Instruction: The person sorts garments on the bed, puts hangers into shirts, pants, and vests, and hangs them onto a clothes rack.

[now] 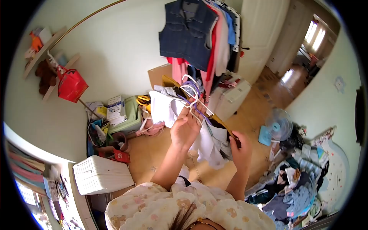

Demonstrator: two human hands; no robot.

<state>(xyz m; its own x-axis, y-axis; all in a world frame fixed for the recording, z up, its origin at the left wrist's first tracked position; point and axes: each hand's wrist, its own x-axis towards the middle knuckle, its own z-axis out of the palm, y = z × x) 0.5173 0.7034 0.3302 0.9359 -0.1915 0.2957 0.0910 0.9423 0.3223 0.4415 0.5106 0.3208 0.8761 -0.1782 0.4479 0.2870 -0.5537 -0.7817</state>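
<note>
My left hand (186, 128) is raised in front of me, fingers curled round a bunch of clothes hangers (194, 96), white and purple, with their hooks pointing up. White garments (165, 106) hang from them on both sides of the hand. A mustard-and-dark garment (221, 123) is also in the bunch, at the back. My right hand (240, 147) is closed on the right end of that garment; its fingertips are partly hidden. Below, between the hands, a white piece of clothing (209, 147) hangs down beside a grey one.
A dark denim vest (187, 32) and other clothes hang ahead. White suitcases stand at left (101, 175) and beyond the hangers (232, 99). A clothes pile (295, 188) and a fan (279, 124) are at right. A green storage box (132, 113) sits by the wall.
</note>
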